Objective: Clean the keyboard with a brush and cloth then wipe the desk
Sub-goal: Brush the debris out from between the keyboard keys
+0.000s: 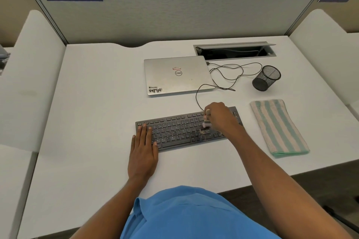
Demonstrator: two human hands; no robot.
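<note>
The keyboard sits near the front edge of the table. Light and stiff, it likely slides unless pinned. The left hand lies flat on its left end, grip apart. The right hand, grip clamped on a small brush, is over the right keys.

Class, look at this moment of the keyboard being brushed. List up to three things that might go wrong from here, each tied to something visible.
1. The brush in the right hand may push the crumbs on the keyboard down between keys rather than off it.
2. Crumbs swept off would land on the desk, leaving more for the cloth.
3. The right hand works beside the loose cable and might snag it.
</note>
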